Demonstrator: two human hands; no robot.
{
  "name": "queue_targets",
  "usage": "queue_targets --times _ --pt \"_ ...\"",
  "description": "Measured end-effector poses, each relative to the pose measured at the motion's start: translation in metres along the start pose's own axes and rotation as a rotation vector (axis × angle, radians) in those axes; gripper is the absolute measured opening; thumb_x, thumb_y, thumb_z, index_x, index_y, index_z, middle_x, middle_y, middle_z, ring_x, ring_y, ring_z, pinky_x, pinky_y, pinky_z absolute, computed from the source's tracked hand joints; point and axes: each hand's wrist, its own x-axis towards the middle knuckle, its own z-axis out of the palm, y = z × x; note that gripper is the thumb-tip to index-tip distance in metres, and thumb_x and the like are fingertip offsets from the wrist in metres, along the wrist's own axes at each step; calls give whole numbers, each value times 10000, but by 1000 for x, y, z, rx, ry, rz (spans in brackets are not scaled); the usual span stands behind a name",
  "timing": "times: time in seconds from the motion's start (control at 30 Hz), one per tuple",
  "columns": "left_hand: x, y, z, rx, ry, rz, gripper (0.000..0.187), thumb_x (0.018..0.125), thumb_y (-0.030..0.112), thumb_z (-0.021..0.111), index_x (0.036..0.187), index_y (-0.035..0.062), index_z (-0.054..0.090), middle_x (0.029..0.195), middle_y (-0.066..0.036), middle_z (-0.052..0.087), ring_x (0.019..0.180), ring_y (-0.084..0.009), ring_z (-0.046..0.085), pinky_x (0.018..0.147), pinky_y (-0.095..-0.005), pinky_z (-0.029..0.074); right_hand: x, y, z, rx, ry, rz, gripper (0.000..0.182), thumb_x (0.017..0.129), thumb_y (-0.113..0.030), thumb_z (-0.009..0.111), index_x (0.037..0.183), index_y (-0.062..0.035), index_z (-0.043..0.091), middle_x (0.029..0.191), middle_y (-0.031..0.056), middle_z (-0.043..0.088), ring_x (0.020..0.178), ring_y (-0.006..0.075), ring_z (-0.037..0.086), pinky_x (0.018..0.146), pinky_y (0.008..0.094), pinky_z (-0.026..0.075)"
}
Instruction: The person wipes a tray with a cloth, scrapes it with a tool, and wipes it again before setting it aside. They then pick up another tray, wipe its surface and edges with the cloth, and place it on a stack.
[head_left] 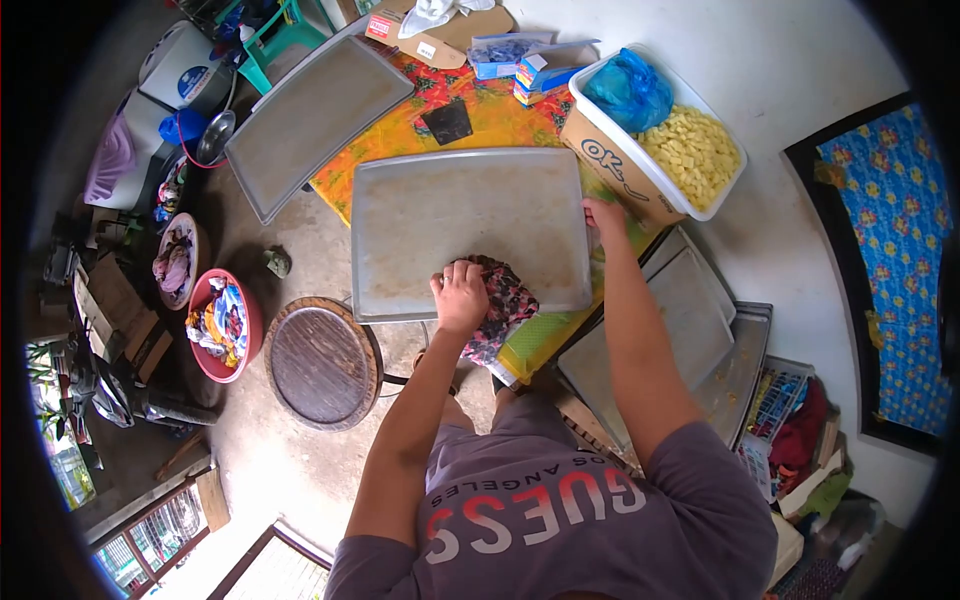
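Observation:
A large metal baking tray [470, 225] lies in front of me on a table with a yellow and red patterned cover. My left hand [460, 295] is closed on a dark pink-and-black patterned cloth [508, 305], pressed against the tray near its front edge. Part of the cloth hangs over that edge. My right hand [602, 215] grips the tray's right rim with curled fingers. A second metal tray [320, 125] rests beyond it at the far left, partly over the table's edge.
At the back right, a white tub [735, 170] holds yellow pieces and a blue plastic bag [630, 90]. Blue boxes [550, 70] stand behind the tray. More trays [650, 350] lean at my right. A round wooden stool [322, 362] and a red basin [250, 330] of cloths are left.

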Motion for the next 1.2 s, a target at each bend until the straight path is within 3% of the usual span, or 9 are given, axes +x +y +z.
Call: queue_targets --times 0.2,0.27,0.43,0.67,0.77,0.87,0.93,1.07,1.2 --pt "22 15 -44 -313 48 -222 459 867 417 623 1183 88 569 1180 -86 554 1077 -256 518 1019 -507 304 10 7 3 -106 48 -35 316 777 -289 761 773 20 694 728 80 669 617 151 623 578 271 510" --pt "25 -3 -29 -847 365 -243 505 904 509 569 1169 79 560 1173 -93 567 1067 -249 510 1019 -498 307 11 4 3 -163 76 -10 320 800 -302 759 804 10 686 740 64 663 629 140 618 568 262 518" --pt "20 -30 -99 -2112 -2 -605 352 992 351 480 1147 64 612 1084 -27 613 985 -195 532 876 -404 428 28 19 4 -264 129 -50 361 810 -339 753 811 14 680 752 69 666 628 145 617 579 264 528" --pt "9 -43 -90 -1980 14 -546 155 928 204 593 1010 90 657 1021 3 626 934 -142 556 853 -397 435 34 29 3 -299 146 -66 389 808 -353 754 809 27 672 741 64 658 606 142 603 580 263 515" --pt "7 -38 -92 -1978 30 -571 93 925 144 584 961 92 653 997 -5 628 917 -135 558 827 -394 447 30 27 2 -389 142 -5 442 801 -501 660 847 -68 735 969 171 701 944 342 655 842 416 488" --pt "4 -45 -75 -1991 36 -479 76 923 109 575 929 86 647 970 -20 626 909 -136 560 810 -375 457 32 29 2 -411 131 13 429 794 -499 673 869 -83 743 988 160 702 974 334 654 857 409 486" --pt "1 -60 -59 -1521 -67 -474 99 923 101 571 982 80 647 1039 -36 624 940 -144 569 801 -346 458 18 18 2 -433 131 16 429 793 -500 674 897 -91 745 1010 154 700 997 327 650 871 406 483" --pt "0 -55 -54 -1059 -159 -353 237 914 202 619 1114 75 630 1215 -59 588 1081 -149 542 856 -313 434 -4 1 2 -486 152 -22 436 792 -502 673 961 -105 744 1056 149 692 1038 318 640 892 405 478" --pt "-4 -26 -96 -1318 -192 -359 436 915 401 578 1205 76 595 1278 -84 546 1172 -184 479 956 -386 378 -5 2 6 -468 218 -57 448 795 -464 699 833 -18 722 889 152 713 873 297 667 809 374 479"
